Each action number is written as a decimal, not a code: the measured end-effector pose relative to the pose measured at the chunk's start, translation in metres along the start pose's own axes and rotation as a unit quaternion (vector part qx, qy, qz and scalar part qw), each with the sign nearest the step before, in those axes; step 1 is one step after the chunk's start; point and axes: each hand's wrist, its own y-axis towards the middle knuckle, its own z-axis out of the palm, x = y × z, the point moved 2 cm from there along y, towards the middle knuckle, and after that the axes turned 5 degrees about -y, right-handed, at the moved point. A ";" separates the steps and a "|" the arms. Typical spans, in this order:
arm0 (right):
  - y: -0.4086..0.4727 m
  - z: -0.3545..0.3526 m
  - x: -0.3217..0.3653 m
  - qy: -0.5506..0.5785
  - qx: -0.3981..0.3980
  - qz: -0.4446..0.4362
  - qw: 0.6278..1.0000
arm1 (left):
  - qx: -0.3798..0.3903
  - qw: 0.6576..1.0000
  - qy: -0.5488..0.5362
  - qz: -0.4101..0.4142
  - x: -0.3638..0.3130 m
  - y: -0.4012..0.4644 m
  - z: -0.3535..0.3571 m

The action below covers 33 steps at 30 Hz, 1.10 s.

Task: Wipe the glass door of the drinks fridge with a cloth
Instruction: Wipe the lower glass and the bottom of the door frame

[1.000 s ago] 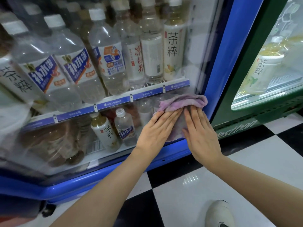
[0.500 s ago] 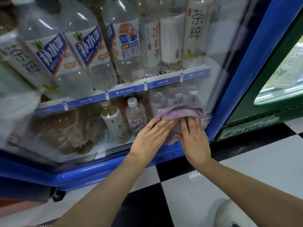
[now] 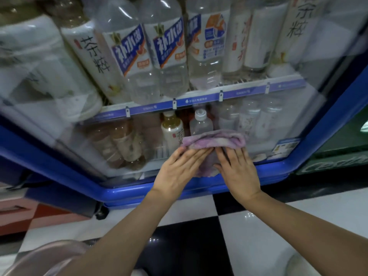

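A folded purple cloth (image 3: 214, 140) lies flat against the lower part of the glass door (image 3: 268, 120) of the blue-framed drinks fridge. My left hand (image 3: 179, 170) presses on the cloth's left half with straight fingers. My right hand (image 3: 237, 172) presses on its right half, fingers also straight. Both hands sit just above the door's blue bottom frame (image 3: 129, 191). The cloth's lower part is hidden under my hands.
Behind the glass, large water and tea bottles (image 3: 127, 56) stand on a shelf (image 3: 199, 100), with smaller bottles below. A green fridge (image 3: 338, 156) stands at the right. The floor (image 3: 268, 226) is black-and-white tile. A red and pink cabinet (image 3: 29, 214) is at the left.
Both hands slid the cloth left along the bottom of the glass, away from the right frame. The view moved closer and tilted down.
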 end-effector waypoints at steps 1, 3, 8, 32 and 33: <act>0.002 0.002 0.006 -0.003 0.009 -0.011 1.000 | 0.017 1.000 0.009 0.002 0.004 -0.008 0.001; 0.005 0.006 0.018 -0.004 0.021 -0.028 0.999 | 0.037 0.999 0.013 0.005 0.014 -0.023 0.002; 0.011 0.015 0.052 0.000 0.011 -0.058 0.998 | 0.035 0.999 0.028 -0.024 0.032 -0.055 0.011; 0.085 -0.016 0.211 0.156 -0.092 -0.159 0.971 | 0.015 0.948 -0.149 -0.282 0.115 -0.188 -0.008; 0.089 -0.019 0.208 0.183 -0.102 -0.152 0.966 | -0.003 0.949 -0.153 -0.275 0.117 -0.186 -0.012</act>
